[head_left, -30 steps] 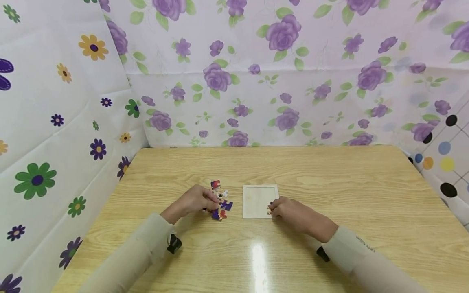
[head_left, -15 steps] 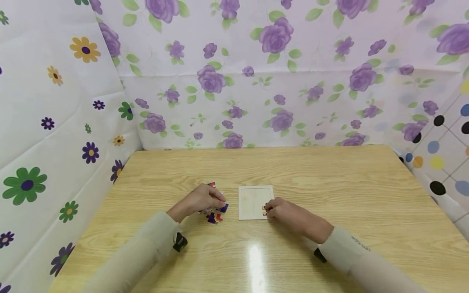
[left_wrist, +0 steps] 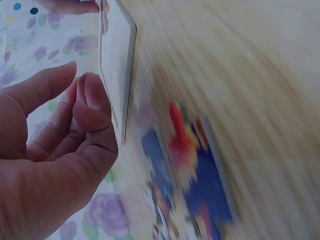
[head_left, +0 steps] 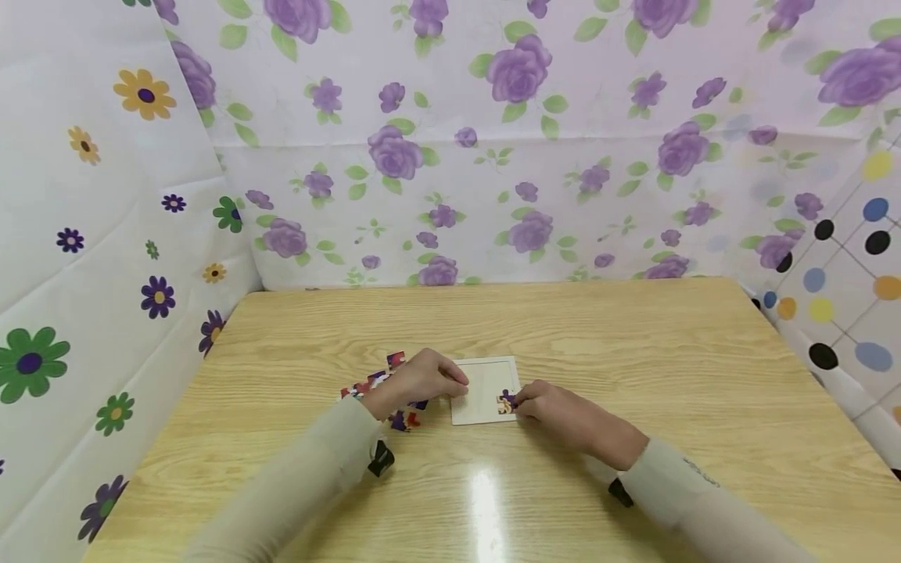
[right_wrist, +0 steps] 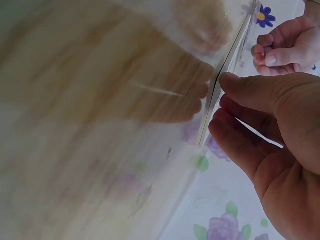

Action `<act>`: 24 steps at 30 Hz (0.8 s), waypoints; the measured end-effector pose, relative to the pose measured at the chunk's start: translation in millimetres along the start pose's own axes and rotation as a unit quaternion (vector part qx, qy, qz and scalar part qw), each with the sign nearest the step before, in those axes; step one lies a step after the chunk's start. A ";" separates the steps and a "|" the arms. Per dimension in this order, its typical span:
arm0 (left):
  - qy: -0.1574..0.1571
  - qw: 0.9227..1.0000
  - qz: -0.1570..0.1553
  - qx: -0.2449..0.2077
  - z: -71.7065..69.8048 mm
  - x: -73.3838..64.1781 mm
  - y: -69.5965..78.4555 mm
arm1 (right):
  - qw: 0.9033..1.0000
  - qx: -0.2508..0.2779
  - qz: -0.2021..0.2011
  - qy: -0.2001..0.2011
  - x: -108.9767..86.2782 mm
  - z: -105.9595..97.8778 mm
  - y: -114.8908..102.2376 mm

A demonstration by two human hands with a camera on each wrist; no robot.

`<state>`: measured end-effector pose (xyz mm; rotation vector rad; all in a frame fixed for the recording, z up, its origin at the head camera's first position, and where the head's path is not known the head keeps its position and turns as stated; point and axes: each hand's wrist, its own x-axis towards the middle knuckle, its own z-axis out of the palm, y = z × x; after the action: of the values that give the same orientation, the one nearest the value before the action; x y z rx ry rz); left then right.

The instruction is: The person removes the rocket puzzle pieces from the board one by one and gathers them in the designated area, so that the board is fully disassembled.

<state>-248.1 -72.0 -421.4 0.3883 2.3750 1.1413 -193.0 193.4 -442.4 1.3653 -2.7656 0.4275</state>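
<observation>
The square wooden puzzle tray [head_left: 483,423] lies flat near the middle of the table. Joined purple and orange puzzle pieces [head_left: 505,402] sit in its lower right corner. My right hand [head_left: 552,409] holds the tray's right rim with its thumb and fingertips, right beside those pieces. Over the tray's left rim is my left hand [head_left: 428,377]. In the left wrist view its fingers are loosely curled, a gap shows by the thumb, and no piece is visible there. Loose puzzle pieces [head_left: 399,421] lie left of the tray, partly hidden under the left hand and wrist.
A light wood-grain table [head_left: 612,336] carries everything. Behind it hangs a floral cloth [head_left: 450,156], with another flower-printed cloth [head_left: 141,234] on the left side and a dotted cloth [head_left: 838,313] at the right.
My left hand has moved right, from over the loose pieces to the tray's left rim. The right fingers have shifted to the right rim, exposing more of the pieces inside.
</observation>
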 end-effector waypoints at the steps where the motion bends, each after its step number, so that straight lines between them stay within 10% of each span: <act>1: -0.002 1.000 0.002 -0.002 2.3 2.0 1.6 | 1.000 -0.001 -0.001 0.002 -1.3 -0.2 0.8; 24: -0.005 1.000 0.018 -0.008 39.3 27.4 23.0 | 0.999 -0.038 -0.032 -0.010 -4.5 0.4 -3.1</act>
<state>-249.5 -20.1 -432.5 0.4314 2.3574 1.1718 -187.8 195.0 -442.7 1.4441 -2.7136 0.3058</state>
